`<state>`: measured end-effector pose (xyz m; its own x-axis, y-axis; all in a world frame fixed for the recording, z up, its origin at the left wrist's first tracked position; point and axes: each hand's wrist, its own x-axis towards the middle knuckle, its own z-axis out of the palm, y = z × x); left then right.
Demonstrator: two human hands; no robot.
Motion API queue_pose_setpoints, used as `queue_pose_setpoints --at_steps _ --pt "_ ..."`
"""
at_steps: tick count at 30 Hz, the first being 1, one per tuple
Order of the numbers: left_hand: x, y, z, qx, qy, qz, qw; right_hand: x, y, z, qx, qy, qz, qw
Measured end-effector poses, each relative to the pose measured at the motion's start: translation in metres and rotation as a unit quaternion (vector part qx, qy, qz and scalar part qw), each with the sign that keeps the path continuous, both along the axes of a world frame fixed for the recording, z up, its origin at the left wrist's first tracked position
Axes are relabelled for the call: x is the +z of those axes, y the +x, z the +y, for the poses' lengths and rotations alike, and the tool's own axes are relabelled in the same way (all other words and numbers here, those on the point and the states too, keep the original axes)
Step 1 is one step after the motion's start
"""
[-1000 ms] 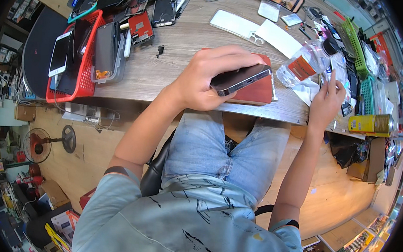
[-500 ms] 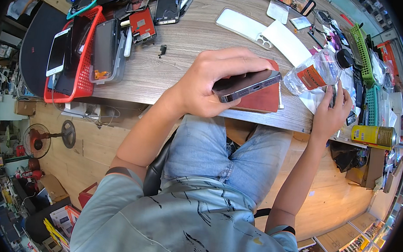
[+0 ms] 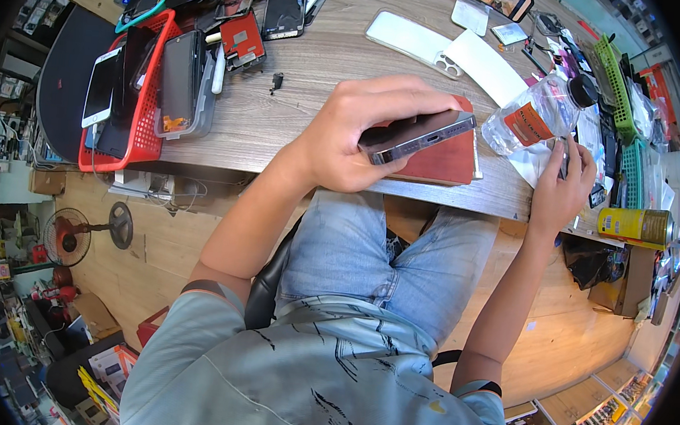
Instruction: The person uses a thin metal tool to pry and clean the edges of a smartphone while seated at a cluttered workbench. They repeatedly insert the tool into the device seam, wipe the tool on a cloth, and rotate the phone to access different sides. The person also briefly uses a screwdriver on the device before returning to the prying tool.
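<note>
My left hand (image 3: pixel 350 137) is wrapped around a dark smartphone (image 3: pixel 419 139), which it holds tilted, with the bottom edge and its charging port toward me. Under the phone, at the table's front edge, lies a reddish-brown pad (image 3: pixel 449 163). To the right, my right hand (image 3: pixel 562 186) rests at the table edge with its fingers curled about a small dark thing too hidden to name. Just beyond those fingers a clear plastic bottle (image 3: pixel 555 103) with a black cap and an orange label leans over papers.
At the left stand a red basket (image 3: pixel 148 145) with phones and a clear plastic box (image 3: pixel 195 125). Phone parts pile up behind them. A white phone back (image 3: pixel 409 38) and a white sheet (image 3: pixel 487 68) lie farther back. A yellow can (image 3: pixel 633 226) is at the right edge.
The view has shifted very slightly. Both hands keep their places, the left still holding the phone.
</note>
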<state>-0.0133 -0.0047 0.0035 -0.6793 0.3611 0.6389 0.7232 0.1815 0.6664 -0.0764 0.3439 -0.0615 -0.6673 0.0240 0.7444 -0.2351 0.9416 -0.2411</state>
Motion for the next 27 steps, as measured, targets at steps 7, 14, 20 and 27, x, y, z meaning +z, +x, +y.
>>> queue_pose_setpoints --at_steps 7,14,20,27 --pt "-0.001 -0.001 0.0 0.006 0.008 0.005 1.0 0.0 0.0 0.0 0.0 -0.007 -0.005 1.0" --pt "-0.004 -0.004 0.001 0.005 0.02 0.012 1.0 0.0 0.0 0.0 -0.002 -0.005 -0.005 1.0" --pt "-0.007 -0.004 0.0 0.011 0.015 0.013 1.0 -0.002 -0.001 0.0 0.001 -0.009 -0.002 1.0" --pt "-0.01 -0.006 0.001 0.01 0.022 0.016 1.0 -0.001 -0.001 0.001 0.004 -0.008 -0.001 1.0"
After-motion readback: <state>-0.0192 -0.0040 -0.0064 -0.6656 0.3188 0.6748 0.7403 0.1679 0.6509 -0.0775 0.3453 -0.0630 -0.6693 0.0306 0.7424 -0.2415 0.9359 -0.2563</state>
